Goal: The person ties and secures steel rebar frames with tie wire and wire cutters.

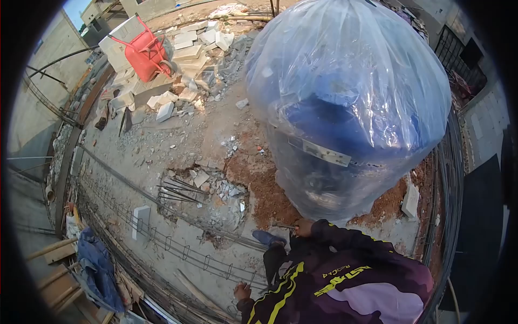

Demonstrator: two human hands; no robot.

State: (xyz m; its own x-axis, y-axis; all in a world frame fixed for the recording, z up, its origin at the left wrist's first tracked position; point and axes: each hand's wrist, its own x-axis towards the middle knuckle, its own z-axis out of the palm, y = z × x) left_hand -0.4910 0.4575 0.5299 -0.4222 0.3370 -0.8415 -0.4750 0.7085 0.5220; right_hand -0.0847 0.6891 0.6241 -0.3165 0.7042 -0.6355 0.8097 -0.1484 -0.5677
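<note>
My right hand (304, 227) is closed around a thin, rod-like tool (283, 225) that points left; its exact kind is too small to tell. Just beyond that hand stands a large blue tank (329, 121) wrapped in clear plastic sheeting (372, 70). Lower down, at the bottom of the view, my left hand (243, 291) hangs with its fingers curled. Whatever it may hold is too small to make out. Close to the left hand runs a long rebar cage (186, 251) lying on the ground. One dark blue shoe (268, 238) shows below the tank.
A red wheelbarrow (147, 56) leans by a heap of broken blocks (189, 54). Short rods stick out over a rubble-filled hole (221, 191). A white block (141, 222) stands by the rebar. Blue cloth (97, 264) and timber lie lower left; bundled bars (452, 178) run along the right.
</note>
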